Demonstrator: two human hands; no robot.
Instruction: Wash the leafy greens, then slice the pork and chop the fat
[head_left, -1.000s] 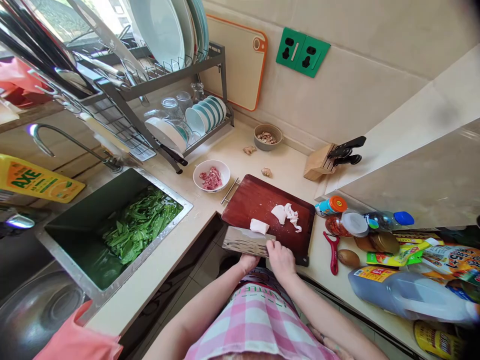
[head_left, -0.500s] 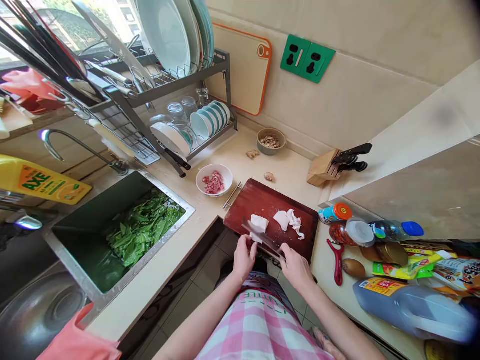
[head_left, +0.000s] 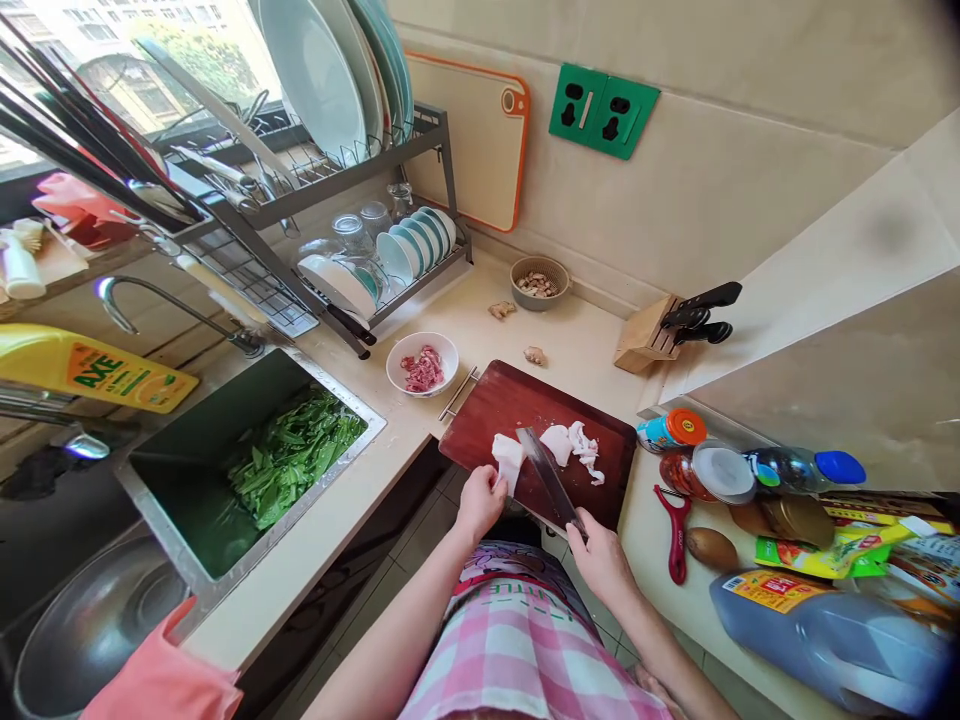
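My left hand (head_left: 482, 500) pinches the near end of a white, fatty-looking slab (head_left: 508, 455) at the front edge of the dark red cutting board (head_left: 480, 420). My right hand (head_left: 602, 553) is closed round the handle of a kitchen knife (head_left: 550, 474). Its blade points up and left over the board, just right of the slab. Farther right on the board lie a flat white piece (head_left: 556, 442) and a crumpled white strip (head_left: 585, 452). Whether the slab is fat or meat, I cannot tell.
Beyond the board stand a bowl of sliced red meat (head_left: 422, 364), ginger (head_left: 535, 355) and a knife block (head_left: 652, 335). Leafy greens (head_left: 300, 455) lie in the sink at left. A red peeler (head_left: 677, 535), a kiwi-like brown fruit (head_left: 712, 549), jars and a large jug (head_left: 817, 625) crowd the right.
The knife has come away from the white slab to the right, its blade turned steeper. The slab now stretches toward my left hand, which has shifted slightly left.
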